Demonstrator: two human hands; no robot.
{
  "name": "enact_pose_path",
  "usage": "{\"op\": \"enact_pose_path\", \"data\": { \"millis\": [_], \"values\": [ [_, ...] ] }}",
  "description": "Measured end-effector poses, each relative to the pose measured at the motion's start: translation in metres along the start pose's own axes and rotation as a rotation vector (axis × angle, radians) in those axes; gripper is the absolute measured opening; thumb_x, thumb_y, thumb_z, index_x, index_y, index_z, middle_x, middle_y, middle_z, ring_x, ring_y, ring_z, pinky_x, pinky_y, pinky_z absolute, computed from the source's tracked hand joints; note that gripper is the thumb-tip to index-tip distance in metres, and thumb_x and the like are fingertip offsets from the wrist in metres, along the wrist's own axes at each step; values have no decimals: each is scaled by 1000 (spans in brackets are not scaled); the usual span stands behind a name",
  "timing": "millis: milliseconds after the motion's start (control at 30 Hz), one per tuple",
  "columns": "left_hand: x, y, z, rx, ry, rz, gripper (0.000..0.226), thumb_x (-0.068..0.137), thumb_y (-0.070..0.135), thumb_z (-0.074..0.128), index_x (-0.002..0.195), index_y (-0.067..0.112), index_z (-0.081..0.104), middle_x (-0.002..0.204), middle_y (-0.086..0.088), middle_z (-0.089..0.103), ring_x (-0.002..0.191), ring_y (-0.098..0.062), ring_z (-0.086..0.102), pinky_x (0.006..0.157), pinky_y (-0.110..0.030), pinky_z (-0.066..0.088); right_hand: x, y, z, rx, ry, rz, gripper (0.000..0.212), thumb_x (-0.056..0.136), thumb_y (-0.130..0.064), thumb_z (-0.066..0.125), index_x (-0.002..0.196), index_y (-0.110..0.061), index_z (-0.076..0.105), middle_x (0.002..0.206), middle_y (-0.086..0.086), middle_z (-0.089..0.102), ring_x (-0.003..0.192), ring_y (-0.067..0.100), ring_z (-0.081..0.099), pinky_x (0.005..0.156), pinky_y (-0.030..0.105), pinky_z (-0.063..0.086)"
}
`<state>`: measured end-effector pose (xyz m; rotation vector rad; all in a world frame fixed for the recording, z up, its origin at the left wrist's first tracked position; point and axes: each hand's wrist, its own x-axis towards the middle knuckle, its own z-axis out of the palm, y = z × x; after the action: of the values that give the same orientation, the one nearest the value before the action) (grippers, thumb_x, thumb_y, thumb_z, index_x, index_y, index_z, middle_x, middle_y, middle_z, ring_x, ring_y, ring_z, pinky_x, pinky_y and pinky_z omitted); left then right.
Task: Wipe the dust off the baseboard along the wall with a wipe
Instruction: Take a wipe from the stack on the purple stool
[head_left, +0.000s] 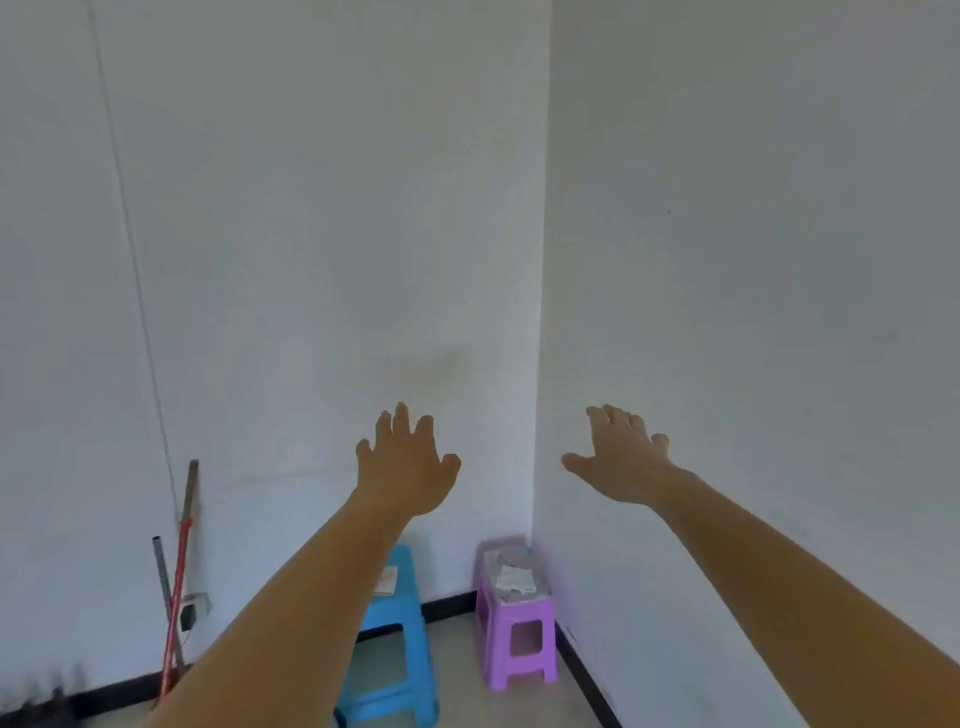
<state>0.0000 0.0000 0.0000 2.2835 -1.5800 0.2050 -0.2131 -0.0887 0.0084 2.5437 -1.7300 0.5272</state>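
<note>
A black baseboard (449, 608) runs along the foot of both white walls and meets in the corner behind the stools. My left hand (405, 462) and my right hand (621, 457) are stretched out in front of me at mid height, fingers spread, holding nothing. Both are well above the baseboard. A purple stool (514, 623) in the corner carries a pack of wipes (511, 574) on its seat. A white sheet or wipe (387, 581) lies on the blue stool (392, 649), partly hidden by my left forearm.
Two poles, one red (179, 587) and one grey (165, 582), lean against the left wall beside a wall socket (192, 610). Grey floor shows between and in front of the stools.
</note>
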Motion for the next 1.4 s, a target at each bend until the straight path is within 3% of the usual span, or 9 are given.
{"op": "enact_pose_path", "data": {
  "millis": [467,733,833,967,1200,1400],
  "values": [
    [174,22,104,10,-39,40,62,97,42,34,152,18,17,161,-9,3,147,-26,4,117,-46,16,167,35,86,-25,-18,-10,66,92,-48,44,145,-14,26,150,5,28,137,25,26,109,48,24],
    [350,13,192,15,-82,106,60,97,41,35,150,18,21,160,-9,11,146,-25,10,117,-46,19,338,43,173,-11,-38,35,65,92,-47,44,145,-13,27,149,4,31,136,24,28,108,46,26],
    [418,11,231,-20,-95,104,57,97,38,36,148,16,26,156,-8,24,142,-24,23,112,-42,27,394,50,213,-5,-60,61,65,92,-46,42,145,-14,26,149,3,31,136,23,28,108,45,27],
    [476,14,298,-108,-179,32,54,96,34,39,145,14,32,146,-7,39,132,-23,37,103,-39,35,442,71,269,-7,-138,111,63,92,-45,43,144,-14,28,148,4,32,135,23,30,106,45,27],
    [551,25,438,-96,-382,36,54,96,33,38,146,14,29,150,-6,33,134,-23,33,105,-38,34,529,122,386,-12,-327,153,62,93,-44,43,144,-14,28,148,4,32,135,23,30,108,46,27],
    [603,25,571,-107,-571,-111,52,96,34,40,143,14,34,149,-4,35,134,-22,34,106,-38,33,596,176,515,2,-579,138,57,94,-41,42,143,-15,30,147,5,33,134,23,31,108,43,27]
  ]
}}
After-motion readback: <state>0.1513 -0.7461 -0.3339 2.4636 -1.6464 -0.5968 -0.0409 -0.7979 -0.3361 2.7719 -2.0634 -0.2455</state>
